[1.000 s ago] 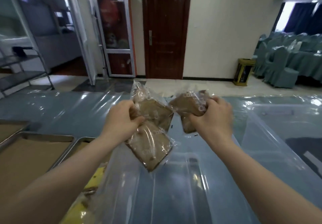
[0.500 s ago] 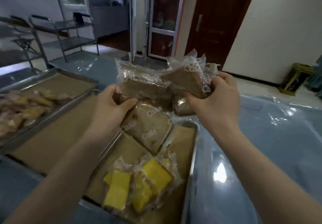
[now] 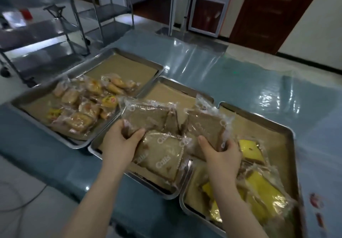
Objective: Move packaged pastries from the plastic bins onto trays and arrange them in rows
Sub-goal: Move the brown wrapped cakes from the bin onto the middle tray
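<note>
My left hand (image 3: 123, 141) grips brown packaged pastries (image 3: 148, 117) in clear wrappers, one hanging lower (image 3: 162, 154), over the middle tray (image 3: 166, 89). My right hand (image 3: 220, 154) grips another brown packaged pastry (image 3: 205, 124) above the gap between the middle tray and the right tray (image 3: 273, 124). Yellow packaged pastries (image 3: 259, 189) lie in the right tray under my right forearm. The left tray (image 3: 129, 65) holds a heap of golden packaged pastries (image 3: 88, 106). All three metal trays are lined with brown paper.
The trays stand on a table covered in blue-grey plastic sheeting (image 3: 231, 71). Metal rack trolleys (image 3: 55, 34) stand beyond the table at the left. A glass door (image 3: 209, 6) and a dark wooden door (image 3: 273, 12) are at the back.
The view swung left from the plastic bin to the trays. Both hands carried the brown pastry packs along and lowered them close over the middle tray.
</note>
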`<state>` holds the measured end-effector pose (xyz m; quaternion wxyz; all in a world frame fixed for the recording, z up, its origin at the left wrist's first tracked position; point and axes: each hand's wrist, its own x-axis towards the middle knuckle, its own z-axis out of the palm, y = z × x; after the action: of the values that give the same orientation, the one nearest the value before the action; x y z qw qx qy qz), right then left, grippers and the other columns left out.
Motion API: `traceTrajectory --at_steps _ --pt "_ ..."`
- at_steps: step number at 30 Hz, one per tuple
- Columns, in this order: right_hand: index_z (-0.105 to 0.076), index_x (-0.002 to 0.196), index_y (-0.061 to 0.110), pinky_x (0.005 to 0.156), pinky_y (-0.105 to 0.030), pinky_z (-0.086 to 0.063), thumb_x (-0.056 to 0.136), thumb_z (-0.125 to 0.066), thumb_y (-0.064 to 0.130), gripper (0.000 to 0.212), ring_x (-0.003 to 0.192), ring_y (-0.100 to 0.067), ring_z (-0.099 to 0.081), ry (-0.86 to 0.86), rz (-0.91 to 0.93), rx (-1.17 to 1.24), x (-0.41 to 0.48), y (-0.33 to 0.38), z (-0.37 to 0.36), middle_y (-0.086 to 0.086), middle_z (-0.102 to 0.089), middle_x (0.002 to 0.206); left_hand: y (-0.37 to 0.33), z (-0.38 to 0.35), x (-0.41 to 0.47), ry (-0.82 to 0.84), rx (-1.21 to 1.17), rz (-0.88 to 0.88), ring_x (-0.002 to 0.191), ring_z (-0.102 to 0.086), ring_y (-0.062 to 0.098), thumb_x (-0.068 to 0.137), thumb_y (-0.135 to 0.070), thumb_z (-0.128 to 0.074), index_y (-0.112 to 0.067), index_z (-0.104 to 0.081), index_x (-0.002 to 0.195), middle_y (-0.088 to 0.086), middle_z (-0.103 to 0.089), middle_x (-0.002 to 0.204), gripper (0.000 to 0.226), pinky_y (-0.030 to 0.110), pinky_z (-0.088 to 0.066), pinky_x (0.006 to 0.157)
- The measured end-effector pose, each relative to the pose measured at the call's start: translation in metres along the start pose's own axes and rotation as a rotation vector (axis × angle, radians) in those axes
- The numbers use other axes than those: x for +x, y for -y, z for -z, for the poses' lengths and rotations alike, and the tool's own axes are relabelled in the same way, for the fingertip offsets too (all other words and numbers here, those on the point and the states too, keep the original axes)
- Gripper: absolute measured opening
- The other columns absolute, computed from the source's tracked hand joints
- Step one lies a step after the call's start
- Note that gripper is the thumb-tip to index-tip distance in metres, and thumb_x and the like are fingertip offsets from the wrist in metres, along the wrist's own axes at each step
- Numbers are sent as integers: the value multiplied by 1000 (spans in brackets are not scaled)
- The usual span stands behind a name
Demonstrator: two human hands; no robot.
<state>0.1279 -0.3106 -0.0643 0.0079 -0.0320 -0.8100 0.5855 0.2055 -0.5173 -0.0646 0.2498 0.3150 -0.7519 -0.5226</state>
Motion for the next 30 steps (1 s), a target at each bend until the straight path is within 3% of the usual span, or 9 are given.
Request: traceTrajectory --at_steps 2,4,8,11,17,21,24,27,30 --pt "-62 96 30 83 -37 -55 66 -80 42 37 94 -14 -63 18 -86 16 -1 -23 -13 4 -64 106 19 4 8 -3 48 18 77 -64 17 78 -26 -74 -16 -59 82 -5 -67 78 18 43 -52 71" --pt "-60 86 32 75 -31 -56 69 -81 34 27 89 -15 -65 35 -124 -5 0 -45 -25 2 -66 101 35 2 15 -4 112 18 64 -57 2 76 -24 -75 -23 -54 71 -14 -63 67 21 31 -44 58" --pt "-61 96 34 83 -41 -57 70 -80 34 32 93 -15 -65 124 -221 13 2 -71 -53 5 -65 108 66 -9 26 19 157 94 79 -60 8 79 -26 -73 -22 -61 88 -9 -66 84 16 26 -45 67" --pt "-58 99 39 88 -40 -55 70 -80 38 36 99 -11 -62 126 -203 19 11 -70 -73 7 -60 118 78 -10 33 -14 153 125 80 -58 2 81 -29 -71 -21 -61 95 -10 -65 87 19 15 -40 63" --pt "-50 104 49 91 -34 -50 75 -76 41 39 107 -6 -57 167 -136 27 35 -55 -103 15 -59 118 87 -6 57 56 92 179 70 -55 -1 82 -35 -67 -28 -57 85 -18 -59 74 13 9 -34 56" --pt "-33 135 24 102 -46 -43 70 -82 37 82 122 -22 -47 127 -179 -168 40 -55 -116 -3 -44 136 94 3 76 404 137 293 103 -51 -3 78 -41 -72 -23 -38 135 -16 -51 119 69 8 -40 76" --pt "-11 149 28 109 -51 -32 69 -82 38 108 140 -24 -28 6 -234 -190 25 -62 -116 2 -18 156 102 19 81 419 211 182 132 -33 11 70 -36 -80 -26 -16 147 -4 -33 148 101 31 -32 105" --pt "1 151 34 110 -50 -28 74 -79 38 111 144 -21 -18 -42 -249 -238 9 -71 -120 10 -9 160 109 30 85 410 426 -94 142 -11 14 70 -32 -81 -40 -5 147 -4 -7 158 108 35 -18 112" --pt "-5 149 40 109 -53 -33 78 -77 29 101 142 -24 -26 -12 -191 -280 1 -75 -123 5 -21 158 120 35 94 602 575 -283 144 9 16 78 -33 -74 -46 -7 146 -8 11 157 97 42 -10 117"
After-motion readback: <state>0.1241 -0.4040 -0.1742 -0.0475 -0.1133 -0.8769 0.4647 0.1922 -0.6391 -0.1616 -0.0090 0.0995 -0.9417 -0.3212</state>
